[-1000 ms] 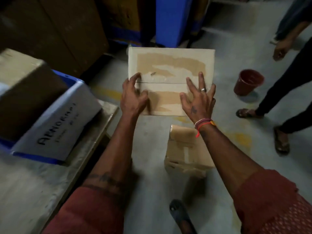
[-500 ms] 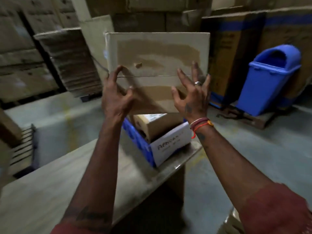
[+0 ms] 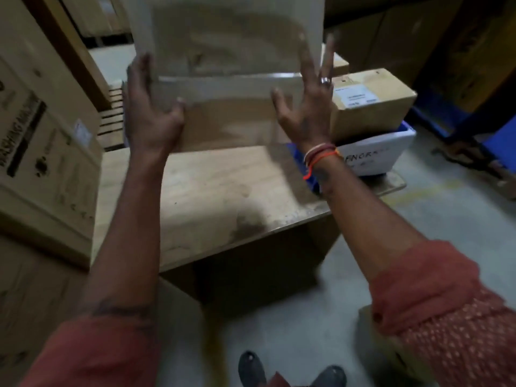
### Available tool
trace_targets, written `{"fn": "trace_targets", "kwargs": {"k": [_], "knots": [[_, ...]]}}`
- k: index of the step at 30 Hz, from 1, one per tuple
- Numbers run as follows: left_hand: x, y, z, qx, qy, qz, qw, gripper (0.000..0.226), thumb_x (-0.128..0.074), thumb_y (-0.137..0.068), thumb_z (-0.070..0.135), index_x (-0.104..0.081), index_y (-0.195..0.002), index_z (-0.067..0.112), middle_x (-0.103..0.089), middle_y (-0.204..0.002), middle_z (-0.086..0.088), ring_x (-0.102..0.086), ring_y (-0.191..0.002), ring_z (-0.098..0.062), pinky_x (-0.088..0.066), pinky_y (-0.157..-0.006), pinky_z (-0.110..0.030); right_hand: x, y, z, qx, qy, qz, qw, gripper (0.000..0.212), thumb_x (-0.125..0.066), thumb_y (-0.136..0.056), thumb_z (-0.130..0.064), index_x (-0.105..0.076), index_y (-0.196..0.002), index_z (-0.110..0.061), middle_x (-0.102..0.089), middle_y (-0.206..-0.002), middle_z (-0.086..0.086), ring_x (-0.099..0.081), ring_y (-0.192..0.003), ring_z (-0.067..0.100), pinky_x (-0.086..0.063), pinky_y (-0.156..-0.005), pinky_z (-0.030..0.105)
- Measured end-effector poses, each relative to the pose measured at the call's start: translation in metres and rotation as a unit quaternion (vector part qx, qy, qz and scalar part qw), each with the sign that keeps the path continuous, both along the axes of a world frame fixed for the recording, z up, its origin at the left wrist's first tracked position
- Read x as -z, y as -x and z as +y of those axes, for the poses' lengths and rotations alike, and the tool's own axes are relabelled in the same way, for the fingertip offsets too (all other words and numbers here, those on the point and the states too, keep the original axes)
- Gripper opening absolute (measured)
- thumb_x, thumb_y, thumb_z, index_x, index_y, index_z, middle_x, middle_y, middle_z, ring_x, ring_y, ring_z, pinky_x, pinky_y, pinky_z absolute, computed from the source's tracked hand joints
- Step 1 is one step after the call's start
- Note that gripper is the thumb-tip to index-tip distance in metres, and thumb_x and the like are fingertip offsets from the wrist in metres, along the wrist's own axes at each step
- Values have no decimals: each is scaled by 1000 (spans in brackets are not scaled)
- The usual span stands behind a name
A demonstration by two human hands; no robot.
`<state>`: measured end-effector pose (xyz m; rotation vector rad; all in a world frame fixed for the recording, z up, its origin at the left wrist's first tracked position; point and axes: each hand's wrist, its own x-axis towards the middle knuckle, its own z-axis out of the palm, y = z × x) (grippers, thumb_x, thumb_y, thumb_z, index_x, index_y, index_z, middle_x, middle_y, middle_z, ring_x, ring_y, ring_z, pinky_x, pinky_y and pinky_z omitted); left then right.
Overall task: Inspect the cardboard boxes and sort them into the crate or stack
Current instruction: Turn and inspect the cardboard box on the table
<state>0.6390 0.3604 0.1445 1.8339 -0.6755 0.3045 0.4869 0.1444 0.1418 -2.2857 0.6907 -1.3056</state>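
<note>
I hold a pale, scuffed cardboard box (image 3: 229, 65) up in front of me, above the wooden table (image 3: 209, 196). My left hand (image 3: 150, 107) grips its left edge, thumb on the near face. My right hand (image 3: 304, 107) presses flat against its right side with the fingers straight and spread. To the right, at the table's far end, stands the blue crate (image 3: 377, 155) with a white handwritten label. A brown box (image 3: 371, 101) with a shipping label lies in it. The view is blurred by motion.
Large printed cartons (image 3: 42, 149) are stacked close on the left. More cartons fill the background. Another cardboard box (image 3: 391, 347) sits on the floor at bottom right, partly behind my sleeve. My shoes (image 3: 251, 370) are on the grey floor below the table edge.
I have turned left from the floor toward the table, carrying the box up and over it. The crate now lies to the right of the box.
</note>
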Motion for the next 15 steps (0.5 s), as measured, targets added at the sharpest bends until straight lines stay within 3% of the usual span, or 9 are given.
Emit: {"fn": "trace_targets", "kwargs": {"k": [3,6,10,13,15], "knots": [[53,-6,40,-31,-12,98,995,93,-73,-79,35,-26,-159,39,-48,-152,6,-59,-127,-15,-56,-104,-44,32,-13,14,-57,-208,-5,976,98,-74,-88,-36,-16,-166,-16,-23,-169,17,-25,-155,32,-20,-127,37],[105,-12,69,-59,-72,206,974,105,-72,-71,54,-23,-162,35,-51,-149,2,-64,-118,-24,-55,-103,-53,72,-24,29,-96,-329,45,938,99,-75,-88,-43,-17,-165,-20,-32,-167,7,-32,-153,26,-25,-126,41],[154,-28,83,-55,-126,273,952,97,-71,-61,65,-48,-149,29,-55,-143,-7,-64,-120,-31,-55,-103,-54,111,-44,41,-78,-384,114,913,90,-73,-86,-53,-35,-160,-20,-39,-162,6,-32,-151,27,-29,-124,49],[175,-45,85,-66,-141,294,943,92,-70,-60,65,-52,-143,28,-58,-136,-7,-65,-115,-31,-56,-100,-54,127,-62,38,-90,-383,160,905,80,-72,-93,-43,-37,-159,-14,-39,-159,12,-29,-151,30,-26,-123,40],[189,-57,82,-78,-167,296,937,90,-69,-61,67,-52,-142,30,-60,-133,-5,-66,-112,-32,-56,-98,-54,135,-74,34,-108,-367,197,903,72,-71,-95,-40,-42,-154,-12,-41,-155,16,-31,-146,33,-28,-113,37]]}}
